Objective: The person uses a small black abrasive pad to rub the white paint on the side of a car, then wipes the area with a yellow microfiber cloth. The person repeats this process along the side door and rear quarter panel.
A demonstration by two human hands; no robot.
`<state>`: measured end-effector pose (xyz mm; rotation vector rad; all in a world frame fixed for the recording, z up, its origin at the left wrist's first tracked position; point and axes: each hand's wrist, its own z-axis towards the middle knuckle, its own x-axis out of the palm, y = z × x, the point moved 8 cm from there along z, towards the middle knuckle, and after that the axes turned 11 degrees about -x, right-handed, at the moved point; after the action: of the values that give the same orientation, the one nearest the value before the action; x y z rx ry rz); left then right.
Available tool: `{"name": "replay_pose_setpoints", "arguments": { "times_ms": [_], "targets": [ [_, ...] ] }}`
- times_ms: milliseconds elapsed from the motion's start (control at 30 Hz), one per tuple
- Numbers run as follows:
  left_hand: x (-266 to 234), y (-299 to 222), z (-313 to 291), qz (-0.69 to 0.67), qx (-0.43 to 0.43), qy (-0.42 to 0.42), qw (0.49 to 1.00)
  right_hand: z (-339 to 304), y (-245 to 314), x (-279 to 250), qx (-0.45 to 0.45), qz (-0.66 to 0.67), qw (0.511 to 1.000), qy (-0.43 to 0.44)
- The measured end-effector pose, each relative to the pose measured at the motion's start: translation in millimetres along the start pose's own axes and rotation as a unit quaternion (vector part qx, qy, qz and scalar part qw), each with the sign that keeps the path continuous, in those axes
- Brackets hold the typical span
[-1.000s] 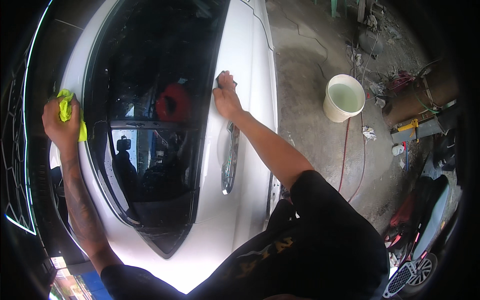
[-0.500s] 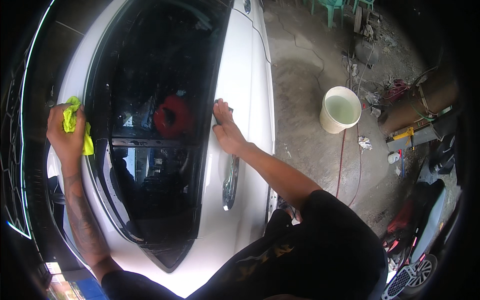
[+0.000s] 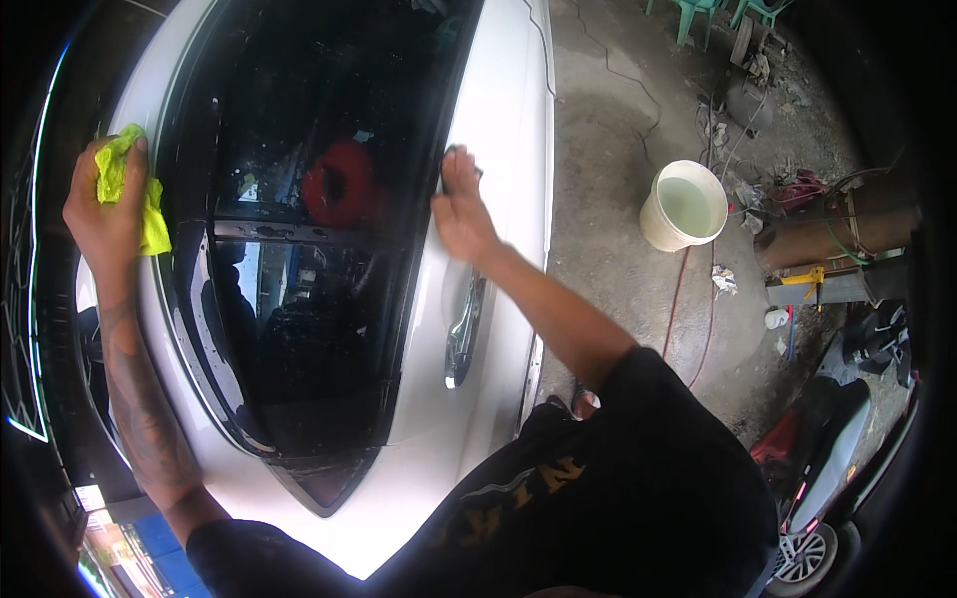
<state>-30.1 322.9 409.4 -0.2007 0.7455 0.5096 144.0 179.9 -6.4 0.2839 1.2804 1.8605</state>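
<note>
A white car (image 3: 498,130) with dark side windows (image 3: 329,90) fills the left and middle of the view. My left hand (image 3: 108,214) is closed on a bright yellow-green cloth (image 3: 152,221) and rests at the roof edge above the windows. My right hand (image 3: 465,214) lies on the door panel just below the window's edge, beyond the chrome door handle (image 3: 462,344). Under its fingers a small dark pad (image 3: 478,171) shows only at its edges, pressed to the paint. Water drops dot the glass and its trim.
On the concrete floor at right stands a white bucket (image 3: 653,221) of cloudy liquid, with a reddish hose (image 3: 678,317) running past it. Farther right are a rusty cylinder (image 3: 832,234) and a parked motorcycle (image 3: 827,439). Green plastic chairs (image 3: 695,15) stand at the far end.
Both hands have moved forward along the car, the left with its cloth on the roof edge, the right with the dark pad on the door. The view has shifted slightly.
</note>
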Motion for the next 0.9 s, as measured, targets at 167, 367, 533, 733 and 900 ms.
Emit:
{"name": "replay_pose_setpoints", "arguments": {
  "times_ms": [167,367,533,733,900],
  "targets": [
    [1,19,-2,0.006,-0.012,-0.008,1.000,-7,-2,-2,-0.011,-0.023,1.000,0.006],
    [1,16,-2,-0.002,-0.039,-0.009,0.999,-53,42,13,-0.033,0.028,0.997,0.064],
    [2,12,-2,-0.043,-0.061,-0.003,0.997,-36,34,6,-0.008,-0.033,0.997,0.068],
    [-2,13,-4,-0.042,-0.034,-0.021,0.998,-95,80,23,-0.025,-0.072,0.987,0.138],
    [-11,11,-5,-0.100,0.014,-0.002,0.995,-118,91,27,-0.023,-0.058,0.987,0.149]
  ]
}}
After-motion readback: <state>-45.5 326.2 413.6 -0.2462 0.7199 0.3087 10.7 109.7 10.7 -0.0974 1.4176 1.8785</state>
